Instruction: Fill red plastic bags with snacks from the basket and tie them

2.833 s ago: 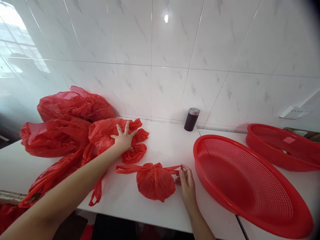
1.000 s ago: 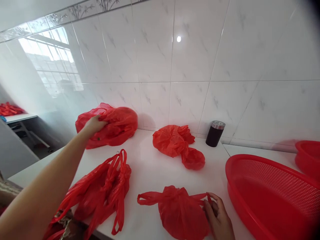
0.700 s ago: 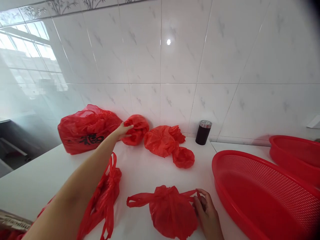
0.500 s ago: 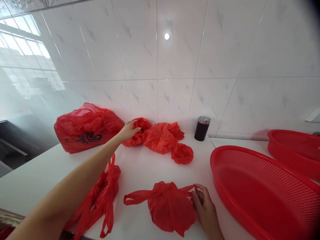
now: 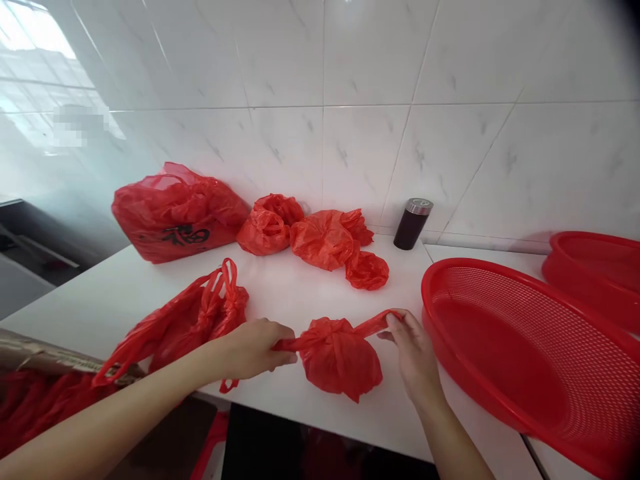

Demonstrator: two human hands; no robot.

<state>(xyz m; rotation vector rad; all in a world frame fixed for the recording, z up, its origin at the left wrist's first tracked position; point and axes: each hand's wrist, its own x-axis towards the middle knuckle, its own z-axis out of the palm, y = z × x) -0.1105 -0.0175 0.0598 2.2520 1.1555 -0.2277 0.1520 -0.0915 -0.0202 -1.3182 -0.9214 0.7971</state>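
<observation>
A filled red plastic bag (image 5: 340,363) rests on the white table (image 5: 280,293) in front of me, its top gathered and its handles pulled out to both sides. My left hand (image 5: 263,347) is closed around the left handle. The right handle is pinched between thumb and fingers of my right hand (image 5: 413,350). Just beyond my left hand lie crumpled, flat red plastic bags (image 5: 200,310) with loose handles. What the filled bag contains is hidden.
Along the tiled wall stand a large red bag with black lettering (image 5: 175,220), a red bag (image 5: 267,227), another bundled red bag (image 5: 325,240) and a dark jar (image 5: 413,225). Red baskets (image 5: 500,353) take up the right. A cardboard box (image 5: 40,353) holds red bags at lower left.
My left hand has come back from the red bags by the wall and taken hold of the filled bag's left handle. My right hand keeps the right handle. The view has tilted downward.
</observation>
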